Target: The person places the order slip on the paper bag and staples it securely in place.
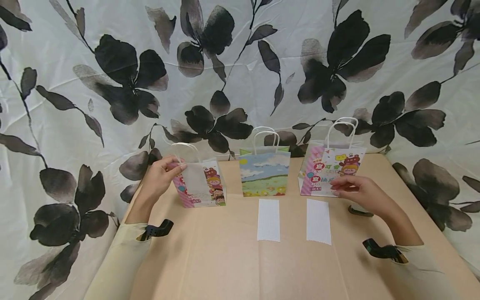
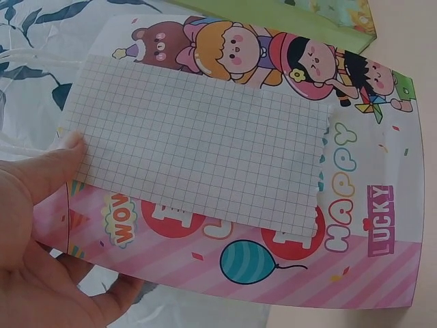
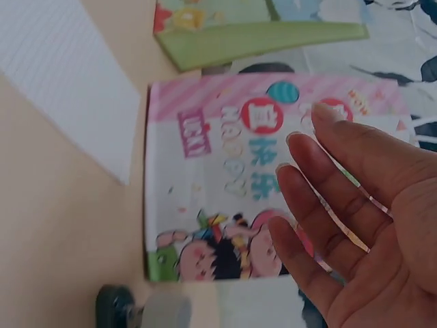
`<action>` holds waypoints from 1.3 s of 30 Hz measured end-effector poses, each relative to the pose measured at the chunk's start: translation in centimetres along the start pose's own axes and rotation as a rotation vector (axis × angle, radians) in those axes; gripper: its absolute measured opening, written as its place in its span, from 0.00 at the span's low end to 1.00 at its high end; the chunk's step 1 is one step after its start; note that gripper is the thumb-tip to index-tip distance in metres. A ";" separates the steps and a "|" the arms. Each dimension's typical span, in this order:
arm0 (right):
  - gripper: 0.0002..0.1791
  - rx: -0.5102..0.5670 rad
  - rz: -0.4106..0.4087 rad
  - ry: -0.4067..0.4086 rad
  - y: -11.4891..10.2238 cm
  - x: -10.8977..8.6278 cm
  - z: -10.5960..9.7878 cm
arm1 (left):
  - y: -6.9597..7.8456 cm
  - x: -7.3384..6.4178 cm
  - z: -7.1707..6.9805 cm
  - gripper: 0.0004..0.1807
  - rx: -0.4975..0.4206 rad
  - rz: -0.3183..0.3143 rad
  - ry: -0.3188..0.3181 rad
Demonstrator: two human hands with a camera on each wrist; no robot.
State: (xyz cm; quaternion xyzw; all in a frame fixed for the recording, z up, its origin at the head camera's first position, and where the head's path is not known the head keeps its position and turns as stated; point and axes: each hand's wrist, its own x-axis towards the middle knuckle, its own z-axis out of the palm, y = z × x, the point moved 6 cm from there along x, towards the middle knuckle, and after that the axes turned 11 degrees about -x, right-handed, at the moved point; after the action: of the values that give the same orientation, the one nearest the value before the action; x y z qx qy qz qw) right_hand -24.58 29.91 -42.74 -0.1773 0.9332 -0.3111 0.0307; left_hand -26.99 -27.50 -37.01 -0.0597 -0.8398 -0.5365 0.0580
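Observation:
My left hand [image 1: 163, 173] pinches the top edge of the left pink-and-white paper gift bag [image 1: 198, 193], thumb in front and fingers behind. In the left wrist view a torn-edged slip of grid paper [image 2: 198, 143] lies flat over the bag's printed front, its near end under the thumb. My right hand [image 1: 365, 193] hovers with relaxed, slightly bent fingers before a matching gift bag [image 1: 315, 179] on the right. In the right wrist view, nothing sits between that hand's fingers [image 3: 307, 184].
A blue-and-green landscape gift bag [image 1: 264, 173] stands between the other two. Two grid paper slips [image 1: 268, 221] lie on the table [image 1: 232, 258] in front. A small dark object [image 1: 361, 211] lies beneath the right hand. Floral cloth [image 1: 240, 83] hangs behind.

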 end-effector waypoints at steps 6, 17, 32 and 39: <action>0.22 -0.045 0.064 -0.045 2.4 -0.9 0.3 | 0.1 -0.1 -0.1 0.16 0.010 0.020 0.001; 0.28 -0.076 0.060 -0.065 5.6 -2.7 0.7 | 0.0 -0.1 -0.1 0.16 -0.022 0.031 -0.005; 0.35 -0.125 0.117 -0.093 8.7 -3.3 2.3 | 0.0 0.1 0.0 0.15 -0.029 0.045 -0.013; 0.29 -0.111 0.110 -0.102 9.0 -3.2 2.9 | 0.0 0.1 0.0 0.16 -0.023 0.034 -0.004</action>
State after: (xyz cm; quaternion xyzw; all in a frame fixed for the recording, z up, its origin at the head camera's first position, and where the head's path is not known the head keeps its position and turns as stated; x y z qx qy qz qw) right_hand -23.93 36.08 -50.60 -0.1428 0.9545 -0.2475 0.0853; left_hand -27.06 -27.51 -36.99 -0.0756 -0.8326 -0.5449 0.0646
